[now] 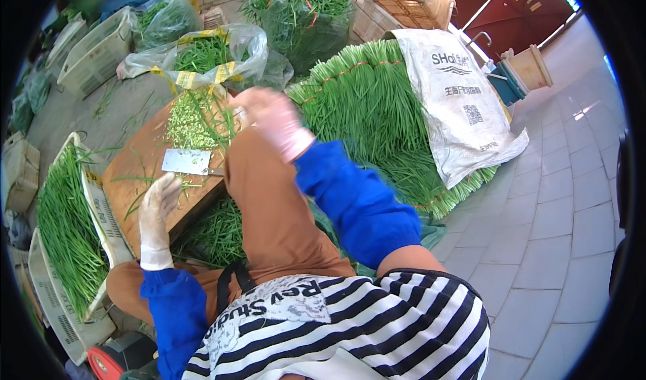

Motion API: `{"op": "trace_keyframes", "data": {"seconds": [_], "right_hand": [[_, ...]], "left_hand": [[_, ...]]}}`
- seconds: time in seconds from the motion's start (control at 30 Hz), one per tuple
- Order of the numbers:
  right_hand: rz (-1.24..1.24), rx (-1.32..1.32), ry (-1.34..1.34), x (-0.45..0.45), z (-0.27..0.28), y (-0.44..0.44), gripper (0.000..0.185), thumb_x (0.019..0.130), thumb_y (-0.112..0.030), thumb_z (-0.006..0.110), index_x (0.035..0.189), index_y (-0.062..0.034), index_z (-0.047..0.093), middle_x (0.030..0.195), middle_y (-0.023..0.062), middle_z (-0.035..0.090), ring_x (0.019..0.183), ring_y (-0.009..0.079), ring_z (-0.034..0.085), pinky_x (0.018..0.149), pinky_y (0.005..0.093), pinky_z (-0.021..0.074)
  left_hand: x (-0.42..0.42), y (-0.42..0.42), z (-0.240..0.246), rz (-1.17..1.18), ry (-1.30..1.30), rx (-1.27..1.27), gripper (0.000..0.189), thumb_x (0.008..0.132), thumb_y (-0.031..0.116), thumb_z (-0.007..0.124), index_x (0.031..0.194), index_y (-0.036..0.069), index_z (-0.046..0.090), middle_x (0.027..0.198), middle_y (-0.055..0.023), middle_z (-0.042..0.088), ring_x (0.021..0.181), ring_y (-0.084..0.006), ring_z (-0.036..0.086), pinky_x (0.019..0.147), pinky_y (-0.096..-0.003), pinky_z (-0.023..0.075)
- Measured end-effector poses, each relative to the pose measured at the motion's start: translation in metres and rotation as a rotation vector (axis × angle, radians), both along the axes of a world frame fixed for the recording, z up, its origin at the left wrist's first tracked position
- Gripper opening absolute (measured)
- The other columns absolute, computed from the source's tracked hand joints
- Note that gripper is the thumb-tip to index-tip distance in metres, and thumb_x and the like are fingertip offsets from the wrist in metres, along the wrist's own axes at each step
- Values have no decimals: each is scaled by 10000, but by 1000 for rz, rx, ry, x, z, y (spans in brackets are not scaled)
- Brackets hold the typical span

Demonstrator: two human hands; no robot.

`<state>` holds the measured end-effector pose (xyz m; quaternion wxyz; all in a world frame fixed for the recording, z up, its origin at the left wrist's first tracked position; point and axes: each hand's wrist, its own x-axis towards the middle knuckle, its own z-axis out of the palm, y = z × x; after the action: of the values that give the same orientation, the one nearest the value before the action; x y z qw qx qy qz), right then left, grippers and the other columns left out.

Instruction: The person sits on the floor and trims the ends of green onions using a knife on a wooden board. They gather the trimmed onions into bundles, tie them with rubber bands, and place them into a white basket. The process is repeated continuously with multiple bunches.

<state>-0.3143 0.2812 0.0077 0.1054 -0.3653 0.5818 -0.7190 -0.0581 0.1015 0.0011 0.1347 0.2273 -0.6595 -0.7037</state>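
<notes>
My left hand (157,213), in a whitish glove, is raised by the near edge of a wooden board (133,153). It holds nothing, its fingers extended and the thumb apart. My right hand (270,115), in a pink glove, is motion-blurred above my raised knee; whether it grips anything is unclear. A cleaver (186,161) lies flat on the board, its handle pointing towards my knee. Behind its blade is a heap of chopped pale-green stem pieces (191,122), with loose green stalks (214,120) across it.
Tied bundles of green stalks (363,107) lie at right, partly under a white printed sack (449,92). A crate (96,218) of greens stands left. Beyond the board are an opened plastic bag (252,41) and a full bag of greens (308,31). Grey floor tiles (535,238) extend rightward.
</notes>
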Motion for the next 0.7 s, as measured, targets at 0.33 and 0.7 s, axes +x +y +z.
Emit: {"op": "trace_keyframes", "data": {"seconds": [0.33,0.7], "right_hand": [[361,607,274,116,-64,-90,313,870,-327,570,1065,-96,654,929,165,662,878,336,634,773,408,509],[101,1476,814,73,-168,-108,603,836,-270,625,1377,-138,396,1049,138,574,953,310,602,779,413,505]], "left_hand": [[21,-86,-50,204,256,95,285,966,329,475,979,71,596,677,10,515,631,-112,511,688,-276,469],[4,-166,-114,23,-855,-1434,156,840,215,555,898,139,678,864,-84,663,906,-257,617,815,-429,470]]}}
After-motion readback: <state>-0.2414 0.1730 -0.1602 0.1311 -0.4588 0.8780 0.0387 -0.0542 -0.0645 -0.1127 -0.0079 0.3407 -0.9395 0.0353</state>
